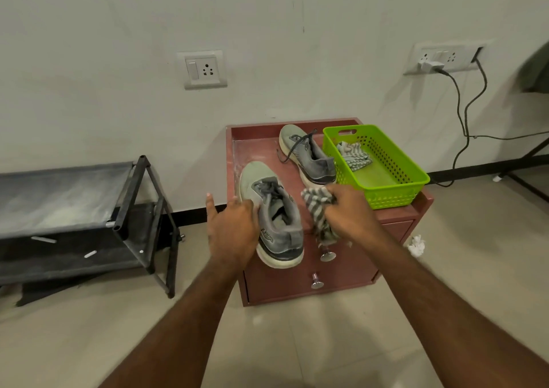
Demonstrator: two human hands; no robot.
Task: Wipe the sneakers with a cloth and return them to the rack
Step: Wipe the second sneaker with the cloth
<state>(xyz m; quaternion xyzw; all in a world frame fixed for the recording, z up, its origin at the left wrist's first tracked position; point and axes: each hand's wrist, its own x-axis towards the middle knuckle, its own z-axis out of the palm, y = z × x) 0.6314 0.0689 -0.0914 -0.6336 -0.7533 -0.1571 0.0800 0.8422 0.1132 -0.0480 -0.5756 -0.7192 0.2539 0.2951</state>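
Observation:
Two grey sneakers sit on a low red cabinet (350, 257). The near sneaker (274, 218) lies with its heel over the cabinet's front edge; my left hand (230, 230) holds its left side, thumb inside the collar and one finger sticking out to the left. My right hand (349, 209) grips a grey-and-white striped cloth (316, 209) just right of that sneaker, the cloth hanging below the cabinet top. The far sneaker (309, 152) lies behind, laces loose. The black shoe rack (139, 209) stands to the left, dusty with white powder.
A green plastic basket (386, 185) holding another striped cloth (353, 155) stands on the cabinet's right side. Two metal drawer knobs (317, 280) stick out in front. A crumpled white tissue (416, 245) lies on the floor at right. Cables hang from a wall socket (439, 60).

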